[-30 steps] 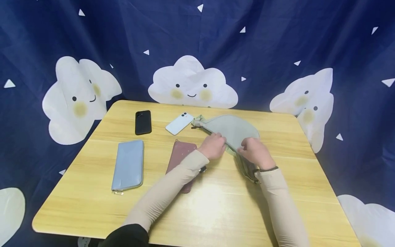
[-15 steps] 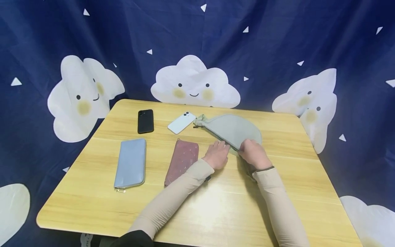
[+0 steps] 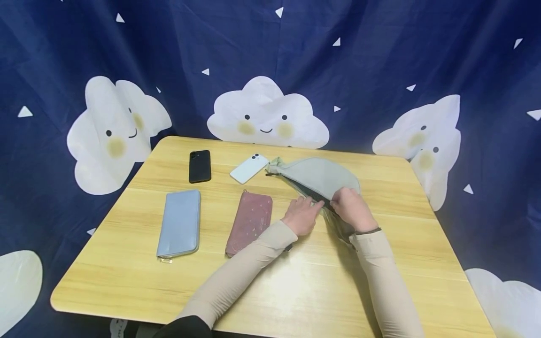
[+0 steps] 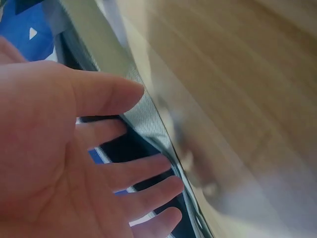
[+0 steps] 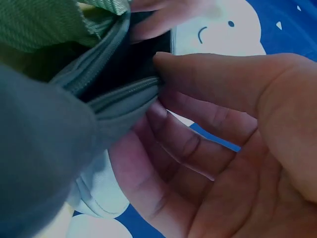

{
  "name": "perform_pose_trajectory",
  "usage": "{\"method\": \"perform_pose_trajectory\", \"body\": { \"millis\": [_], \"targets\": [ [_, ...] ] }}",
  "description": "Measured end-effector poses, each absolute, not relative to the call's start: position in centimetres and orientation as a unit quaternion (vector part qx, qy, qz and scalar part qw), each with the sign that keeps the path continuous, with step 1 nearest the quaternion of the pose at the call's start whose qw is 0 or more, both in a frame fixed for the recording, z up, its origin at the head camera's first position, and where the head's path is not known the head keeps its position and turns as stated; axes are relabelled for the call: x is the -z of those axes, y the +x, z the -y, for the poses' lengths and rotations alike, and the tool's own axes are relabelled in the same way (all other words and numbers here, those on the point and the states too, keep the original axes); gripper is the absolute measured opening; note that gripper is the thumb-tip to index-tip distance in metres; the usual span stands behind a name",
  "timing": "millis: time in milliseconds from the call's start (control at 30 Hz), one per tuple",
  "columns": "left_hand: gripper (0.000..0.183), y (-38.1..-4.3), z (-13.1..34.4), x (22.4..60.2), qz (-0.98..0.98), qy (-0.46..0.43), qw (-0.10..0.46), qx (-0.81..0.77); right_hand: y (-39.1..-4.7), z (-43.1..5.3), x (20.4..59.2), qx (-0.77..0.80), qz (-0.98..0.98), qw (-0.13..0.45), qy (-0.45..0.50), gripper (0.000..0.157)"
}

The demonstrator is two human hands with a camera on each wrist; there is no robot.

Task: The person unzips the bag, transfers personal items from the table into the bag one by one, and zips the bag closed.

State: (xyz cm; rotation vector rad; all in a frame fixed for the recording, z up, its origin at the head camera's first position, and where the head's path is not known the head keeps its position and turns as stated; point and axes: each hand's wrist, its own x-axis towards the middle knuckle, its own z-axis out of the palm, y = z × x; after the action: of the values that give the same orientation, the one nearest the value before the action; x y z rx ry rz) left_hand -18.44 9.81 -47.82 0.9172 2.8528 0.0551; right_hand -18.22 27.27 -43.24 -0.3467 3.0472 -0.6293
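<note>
A grey-green waist bag (image 3: 319,174) lies at the table's right middle, its zipped mouth gaping and dark inside. My right hand (image 3: 355,211) pinches the upper rim of that mouth between thumb and fingers; the zipper edge (image 5: 131,94) shows between them in the right wrist view. At the near rim rests my left hand (image 3: 301,217), its fingers stretched toward the opening. In the left wrist view, the fingers (image 4: 143,173) reach loosely across the dark opening beside the bag's webbing strap (image 4: 94,34), curled around nothing.
Left of the bag are a white phone (image 3: 249,169) and a dark pink wallet (image 3: 250,223), partly behind my left forearm. Farther left are a black phone (image 3: 200,166) and a light blue wallet (image 3: 179,224). A cloud-patterned curtain (image 3: 363,61) hangs behind the wooden table (image 3: 127,277).
The bag's mouth has opened wider. My left hand has let go of its rim and shifted nearer and rightward, fingers extended. My right hand has taken hold of the upper rim.
</note>
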Motion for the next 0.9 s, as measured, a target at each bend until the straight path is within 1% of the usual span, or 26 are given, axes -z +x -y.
{"method": "perform_pose_trajectory", "body": {
  "millis": [200,467,700,900],
  "targets": [
    [0.056,-18.12,-10.21,47.9,-0.95,0.305,0.071,0.008,-18.1,-27.24,42.75,0.204,-0.973,-0.011,-0.11,0.012],
    [0.056,-18.43,-10.24,47.7,-0.947,0.314,0.069,0.013,-17.94,-27.8,42.27,0.216,-0.971,-0.03,-0.094,0.015],
    [0.055,-18.82,-9.81,47.56,-0.944,0.314,0.1,0.013,-17.83,-27.95,42.21,0.231,-0.969,-0.046,-0.075,0.019],
    [0.057,-18.85,-9.78,47.96,-0.943,0.316,0.106,0.009,-17.99,-27.82,42.37,0.235,-0.967,-0.06,-0.073,0.021]
  ]
}}
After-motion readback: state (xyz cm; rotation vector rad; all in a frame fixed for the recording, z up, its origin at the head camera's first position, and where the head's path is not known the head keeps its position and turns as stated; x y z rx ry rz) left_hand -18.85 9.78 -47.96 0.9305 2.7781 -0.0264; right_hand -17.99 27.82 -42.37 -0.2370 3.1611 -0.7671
